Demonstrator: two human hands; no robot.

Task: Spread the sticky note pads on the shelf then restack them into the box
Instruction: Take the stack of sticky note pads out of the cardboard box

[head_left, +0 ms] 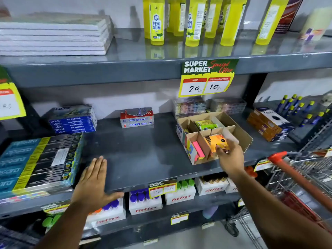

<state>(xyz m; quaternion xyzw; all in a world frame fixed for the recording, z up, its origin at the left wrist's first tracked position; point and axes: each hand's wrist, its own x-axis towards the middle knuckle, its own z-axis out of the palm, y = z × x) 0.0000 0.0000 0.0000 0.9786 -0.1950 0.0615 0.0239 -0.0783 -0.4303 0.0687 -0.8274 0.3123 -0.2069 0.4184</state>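
A cardboard box (pixel 240 133) with dividers stands on the grey middle shelf (pixel 143 151), right of centre. My right hand (pixel 230 157) grips an orange sticky note pad (pixel 215 142) at the box's front right compartment. A pink pad (pixel 198 149) stands upright in the front left compartment. Green pads (pixel 205 124) lie in a rear compartment. My left hand (pixel 95 182) rests flat, fingers apart, at the shelf's front edge and holds nothing.
Pencil boxes (pixel 39 162) lie stacked at the shelf's left, oil pastel boxes (pixel 73 121) and a small red-and-silver box stack (pixel 137 118) behind. A brown carton (pixel 267 124) sits right of the box. A red-handled trolley (pixel 296 175) stands at right. Glue bottles (pixel 157 22) line the upper shelf.
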